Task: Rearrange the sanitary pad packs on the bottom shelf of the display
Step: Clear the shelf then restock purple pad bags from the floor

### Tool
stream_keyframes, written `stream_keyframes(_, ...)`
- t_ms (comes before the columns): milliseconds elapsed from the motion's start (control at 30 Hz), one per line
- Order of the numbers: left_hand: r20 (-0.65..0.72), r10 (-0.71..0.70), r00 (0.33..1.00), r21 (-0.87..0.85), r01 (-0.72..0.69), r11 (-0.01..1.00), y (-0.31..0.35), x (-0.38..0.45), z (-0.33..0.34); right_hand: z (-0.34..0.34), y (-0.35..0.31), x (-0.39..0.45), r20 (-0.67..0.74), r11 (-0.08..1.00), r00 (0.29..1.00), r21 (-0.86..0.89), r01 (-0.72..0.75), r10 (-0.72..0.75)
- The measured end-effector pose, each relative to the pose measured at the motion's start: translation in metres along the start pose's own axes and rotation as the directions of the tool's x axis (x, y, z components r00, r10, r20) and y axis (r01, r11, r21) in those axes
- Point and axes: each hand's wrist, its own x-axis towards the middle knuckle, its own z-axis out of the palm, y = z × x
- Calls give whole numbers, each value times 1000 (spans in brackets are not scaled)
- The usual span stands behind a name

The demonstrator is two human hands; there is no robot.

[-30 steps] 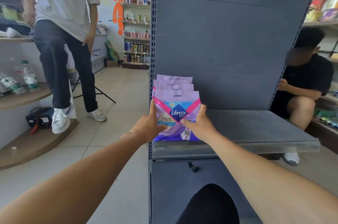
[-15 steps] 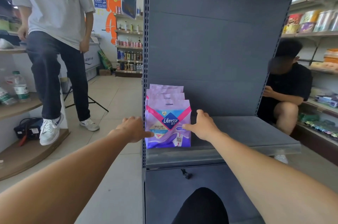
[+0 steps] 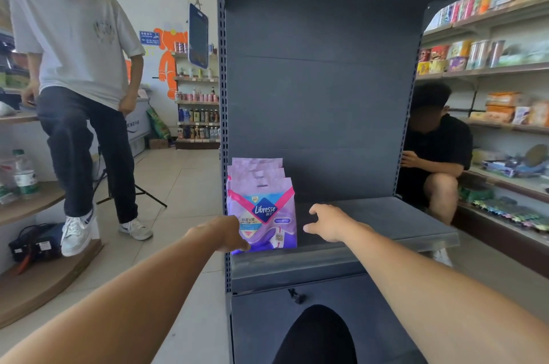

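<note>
Grey shop shelving held the sanitary pad packs (image 3: pixel 261 209) upright in a neat row at the left end of the bottom shelf (image 3: pixel 371 224). Left hand (image 3: pixel 221 233) touched the front pack's lower corner, fingers loose; right hand (image 3: pixel 329 222) hovered beside it, spread and empty. Arranging looked nearly done.

Pad packs (image 3: pixel 261 215): 4 visible, stacked front-to-back, bottom shelf (image 3: pixel 371 233) far left. Hands: 2, left hand (image 3: pixel 221 233) and right hand (image 3: pixel 329 222). Other ppl: 2, one left (image 3: pixel 77 66), one right (image 3: pixel 436 149). Water bottle (image 3: pixel 25 173): 1 clear, left.
</note>
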Motion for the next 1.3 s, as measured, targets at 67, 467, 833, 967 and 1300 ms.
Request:
stream_keyframes(67,-3,41,999,-1,-41,999,19,-4,-3,-8,7,-12,7,1000,1000,-9,9,-8)
stream_keyframes(467,4,347,938,54,-347,936,164,-2,-5,-62,101,-59,-73,984,982,3,-177,176)
stream_keyframes(833,114,691,714,21,-697,717,332,-18,48,-72,244,-171,-114,861,853,54,-506,509)
stream_keyframes(967,183,758,626,-11,-769,639,386,-32,86,-63,298,-228,-131,752,741,96,-652,659)
stream_keyframes(1300,267,861,434,-133,-868,479,497,-77,197,-17,399,-345,-131,404,382,262,-877,915)
